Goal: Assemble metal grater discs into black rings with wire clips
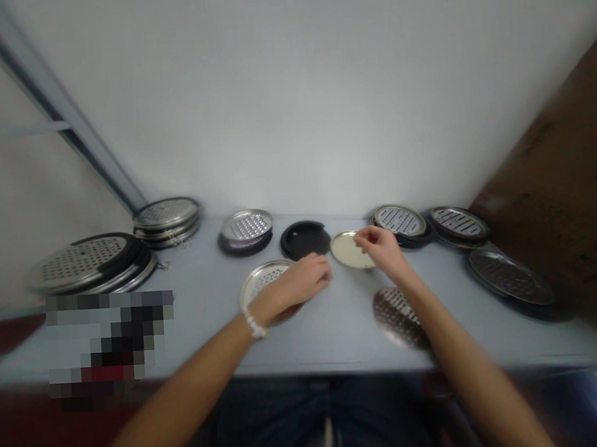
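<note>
My left hand (301,280), with a white bracelet at the wrist, is over a round metal grater plate (261,277) and hides its right part. Its fingers are curled together, and whatever they may hold is hidden. My right hand (382,247) is at the right edge of a pale gold round lid (347,251). There the thumb and fingertips are pinched, with anything between them too small to make out. Between the hands, farther back, lies a round black base (305,240). Under my right forearm rests another round grater plate (397,317), partly covered.
Stacks of round graters stand at the left (87,261) and back left (167,220). More graters lie at the back (249,227), the back right (401,223) and along the right (511,279). A cardboard box (566,169) borders the right side; a wall rises behind the table.
</note>
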The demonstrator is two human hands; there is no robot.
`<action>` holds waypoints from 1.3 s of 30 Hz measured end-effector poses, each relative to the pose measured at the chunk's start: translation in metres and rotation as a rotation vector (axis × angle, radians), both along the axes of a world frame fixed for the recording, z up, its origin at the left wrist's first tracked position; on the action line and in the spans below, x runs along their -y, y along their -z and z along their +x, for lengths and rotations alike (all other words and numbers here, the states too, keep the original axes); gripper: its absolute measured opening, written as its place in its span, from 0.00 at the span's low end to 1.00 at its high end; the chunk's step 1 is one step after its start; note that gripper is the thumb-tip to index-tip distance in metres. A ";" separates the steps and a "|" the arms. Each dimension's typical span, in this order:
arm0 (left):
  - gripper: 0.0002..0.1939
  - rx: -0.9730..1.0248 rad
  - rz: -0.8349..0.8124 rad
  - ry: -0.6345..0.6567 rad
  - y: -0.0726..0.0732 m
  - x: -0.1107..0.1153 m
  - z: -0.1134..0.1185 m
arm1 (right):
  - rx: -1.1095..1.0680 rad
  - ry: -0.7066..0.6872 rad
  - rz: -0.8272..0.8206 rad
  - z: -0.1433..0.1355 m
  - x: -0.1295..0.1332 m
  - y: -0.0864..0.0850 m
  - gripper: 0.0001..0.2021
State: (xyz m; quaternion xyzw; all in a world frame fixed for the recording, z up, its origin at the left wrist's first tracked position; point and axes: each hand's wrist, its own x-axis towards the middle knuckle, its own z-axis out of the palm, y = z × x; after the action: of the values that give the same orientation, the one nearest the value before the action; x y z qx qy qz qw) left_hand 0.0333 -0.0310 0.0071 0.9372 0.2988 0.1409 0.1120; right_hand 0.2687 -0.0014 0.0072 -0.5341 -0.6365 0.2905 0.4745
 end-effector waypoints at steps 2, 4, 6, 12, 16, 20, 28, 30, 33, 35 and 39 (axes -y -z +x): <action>0.07 -0.022 0.006 -0.013 0.000 0.002 -0.002 | -0.046 -0.051 -0.016 -0.004 0.001 0.000 0.14; 0.08 -0.067 0.041 -0.016 0.002 0.005 -0.002 | -0.073 -0.113 -0.035 -0.008 0.004 0.000 0.14; 0.09 -0.109 0.098 -0.023 0.004 0.007 -0.002 | -0.072 -0.174 -0.058 -0.013 0.007 0.000 0.14; 0.10 -0.006 -0.006 -0.080 -0.004 0.007 -0.003 | 0.028 -0.278 -0.115 -0.021 0.018 -0.004 0.13; 0.09 0.217 -0.159 -0.141 -0.013 0.005 -0.003 | -0.022 -0.411 -0.187 -0.025 0.025 -0.007 0.14; 0.08 0.382 -0.242 -0.173 -0.012 0.000 -0.001 | -0.074 -0.532 -0.200 -0.030 0.032 -0.010 0.15; 0.10 0.771 -0.529 -0.219 -0.018 -0.004 -0.001 | -0.168 -0.577 -0.195 -0.032 0.036 -0.017 0.13; 0.11 0.806 -0.609 -0.167 -0.021 -0.002 -0.002 | -0.208 -0.587 -0.221 -0.033 0.038 -0.020 0.13; 0.11 0.802 -0.715 -0.090 -0.024 -0.002 -0.003 | -0.267 -0.593 -0.273 -0.034 0.041 -0.022 0.15; 0.12 0.778 -0.759 -0.080 -0.024 -0.003 -0.004 | -0.305 -0.584 -0.301 -0.034 0.041 -0.022 0.16; 0.12 0.702 -0.756 -0.125 -0.022 -0.005 -0.006 | -0.346 -0.545 -0.341 -0.034 0.038 -0.019 0.17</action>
State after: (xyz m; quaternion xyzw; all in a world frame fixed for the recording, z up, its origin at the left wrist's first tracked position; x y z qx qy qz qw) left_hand 0.0271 -0.0263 0.0293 0.7081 0.3285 0.3354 0.5275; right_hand 0.2348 -0.0399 0.0261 -0.3592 -0.6083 0.5943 0.3845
